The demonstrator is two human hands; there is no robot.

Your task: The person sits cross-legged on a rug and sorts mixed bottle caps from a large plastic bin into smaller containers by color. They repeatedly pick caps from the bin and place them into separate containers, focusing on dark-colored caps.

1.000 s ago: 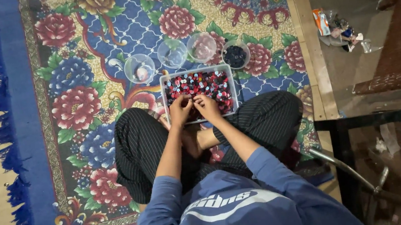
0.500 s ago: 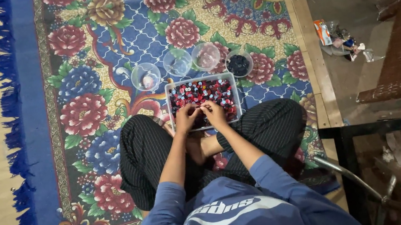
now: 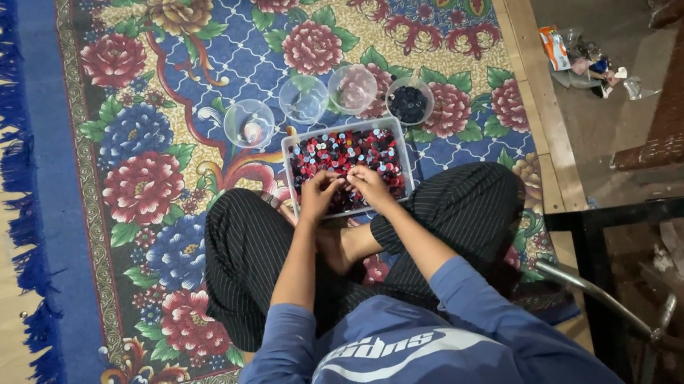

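Head view is showing the left hand point(image 3: 318, 193) and right hand point(image 3: 369, 182) both dipping into the white tray point(image 3: 292, 142) of mixed red, dark and white beads point(image 3: 343, 151), fingertips curled close together, though I can't tell what they're pinching. Just past the hands, four small bowls are sitting in a row: the dark-bead bowl point(image 3: 410, 103) is looking partly filled while the clear bowl point(image 3: 249, 124) is holding only a few, so judging by the packed tray, most of the sorting is still waiting.

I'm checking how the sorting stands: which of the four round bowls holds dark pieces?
The rightmost bowl, beyond the tray's far right corner. It is filled with dark pieces; the other three look clear and nearly empty.
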